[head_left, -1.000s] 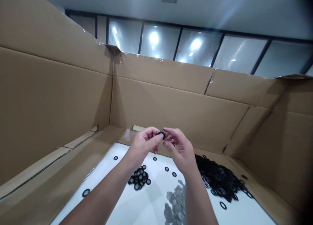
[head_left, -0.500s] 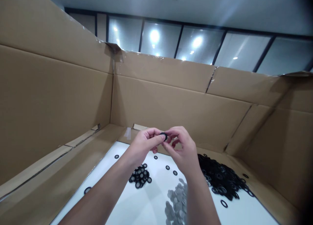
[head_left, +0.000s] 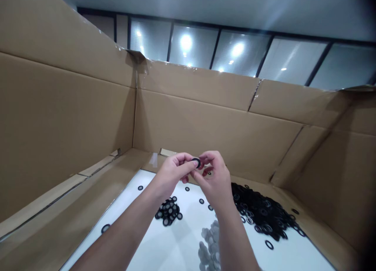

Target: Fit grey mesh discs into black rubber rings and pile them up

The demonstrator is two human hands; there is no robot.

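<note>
A black ring washer (head_left: 197, 160) with a pale centre is pinched between the thumb and fingers of my left hand (head_left: 177, 170), above the far edge of the white board. My right hand (head_left: 214, 176) meets it from the right, its curled fingers at the ring's edge and its thumb just below. Part of the ring is hidden behind my left thumb. Below my left wrist lies a small pile of black rings with grey centres (head_left: 169, 211). Grey mesh discs (head_left: 209, 245) are heaped left of my right forearm, which covers some of them.
A large heap of black rings (head_left: 264, 212) lies at the right, partly over the board's edge. Single rings are scattered on the white board (head_left: 164, 247), one (head_left: 269, 244) near the heap. Tall cardboard walls (head_left: 188, 118) surround the work area.
My right hand and forearm have shifted slightly left, uncovering more of the black heap and covering more of the grey discs. My left hand has stayed nearly still with the ring washer.
</note>
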